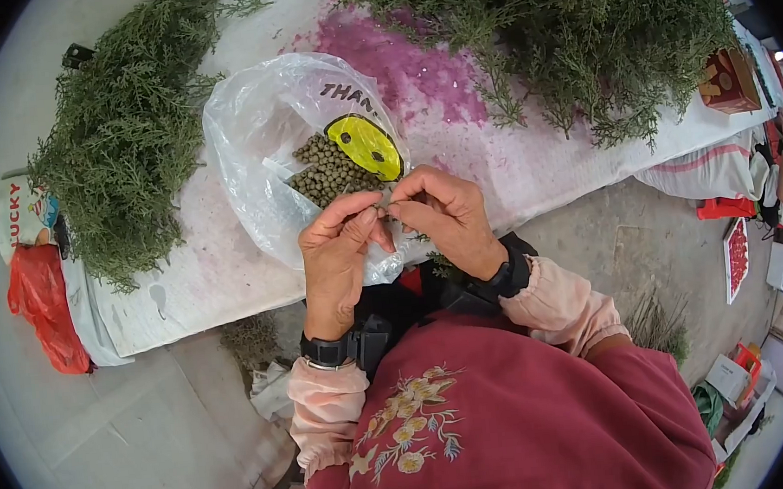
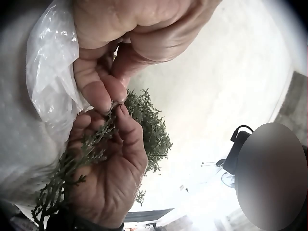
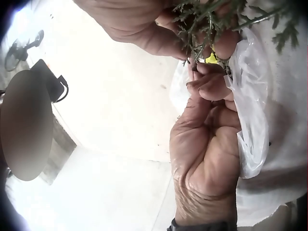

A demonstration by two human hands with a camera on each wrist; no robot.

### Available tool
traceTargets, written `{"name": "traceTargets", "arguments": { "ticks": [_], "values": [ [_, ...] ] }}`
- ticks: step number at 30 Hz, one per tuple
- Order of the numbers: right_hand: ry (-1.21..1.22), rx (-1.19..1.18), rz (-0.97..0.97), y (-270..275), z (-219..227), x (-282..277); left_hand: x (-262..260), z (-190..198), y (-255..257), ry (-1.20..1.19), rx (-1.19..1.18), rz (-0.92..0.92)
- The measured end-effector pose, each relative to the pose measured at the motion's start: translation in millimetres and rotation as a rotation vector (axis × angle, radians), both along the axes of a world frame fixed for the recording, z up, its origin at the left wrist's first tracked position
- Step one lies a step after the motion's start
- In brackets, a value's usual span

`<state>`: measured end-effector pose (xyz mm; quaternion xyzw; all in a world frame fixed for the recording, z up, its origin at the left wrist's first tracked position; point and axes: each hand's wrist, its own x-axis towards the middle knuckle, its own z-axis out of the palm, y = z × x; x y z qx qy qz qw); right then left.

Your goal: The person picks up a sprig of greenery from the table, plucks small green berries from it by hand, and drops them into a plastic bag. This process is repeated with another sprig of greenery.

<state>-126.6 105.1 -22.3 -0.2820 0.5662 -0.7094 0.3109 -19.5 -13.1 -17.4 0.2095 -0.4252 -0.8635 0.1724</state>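
Note:
Over the near edge of the table my two hands meet fingertip to fingertip. My right hand [image 1: 450, 221] holds a green evergreen sprig [image 2: 89, 147], which lies across its palm in the left wrist view. With thumb and finger, my left hand [image 1: 337, 259] pinches at the sprig's end; the small bit between the tips is mostly hidden. Just beyond the hands lies an open clear plastic bag [image 1: 243, 197] with a yellow printed shape, holding many small round greenish-brown berries [image 1: 337, 170]. The bag's edge hangs beside the left fingers in the right wrist view.
Heaps of evergreen branches lie at the table's left [image 1: 126, 137] and back right. The white tabletop [image 1: 201, 303] has a purple stain [image 1: 404, 66]. A red plastic bag [image 1: 42, 298] hangs at the left edge, and a red box [image 1: 730, 84] stands far right.

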Motion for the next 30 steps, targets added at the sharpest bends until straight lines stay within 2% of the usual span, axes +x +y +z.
{"name": "traceTargets", "arguments": {
  "ticks": [8,11,30],
  "values": [
    [-0.015,-0.005,0.01,1,0,0,-3,7,7,-0.055,-0.019,0.083],
    [-0.08,-0.029,0.014,0,6,1,-2,4,5,-0.037,-0.019,0.065],
    [-0.026,-0.024,-0.007,-2,11,2,-3,4,5,-0.014,-0.024,0.042]
  ]
}}
